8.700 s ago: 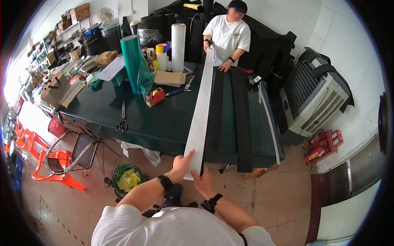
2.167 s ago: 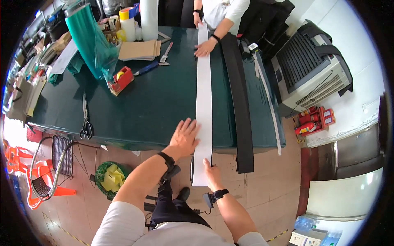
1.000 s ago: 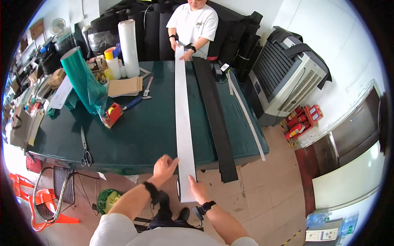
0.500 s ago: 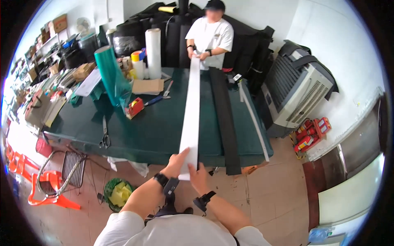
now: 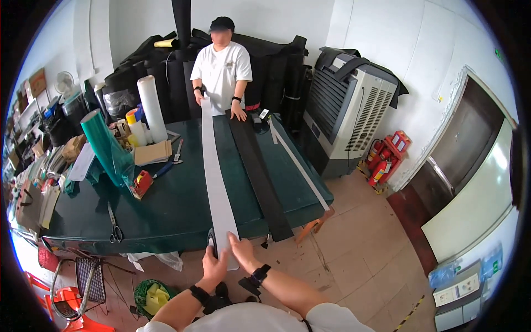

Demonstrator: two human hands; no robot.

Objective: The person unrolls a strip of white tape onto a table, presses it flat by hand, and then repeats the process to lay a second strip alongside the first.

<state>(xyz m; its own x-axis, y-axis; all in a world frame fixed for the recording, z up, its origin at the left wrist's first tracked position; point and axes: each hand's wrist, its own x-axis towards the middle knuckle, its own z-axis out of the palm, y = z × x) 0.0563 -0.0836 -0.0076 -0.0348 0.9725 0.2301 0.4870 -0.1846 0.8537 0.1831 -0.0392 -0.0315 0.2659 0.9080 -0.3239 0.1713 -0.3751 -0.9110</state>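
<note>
Gripping the right edge of the white strip [image 5: 217,185] overhanging the surface [image 5: 171,213], the right hand [image 5: 243,252] is clamped; the left hand [image 5: 214,270] adjoins a dark roll [image 5: 209,237], grip undeterminable.

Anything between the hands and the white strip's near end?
Nothing visible blocks the right hand: it holds the white strip by its right edge. By the left hand, a dark-rimmed round thing shows at the strip's left edge; whether it separates hand and strip, I can't tell.

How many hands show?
4: wearer's left hand and right hand at the near end of the white strip; one co-worker hand at its far end, another on the black strip.
</note>
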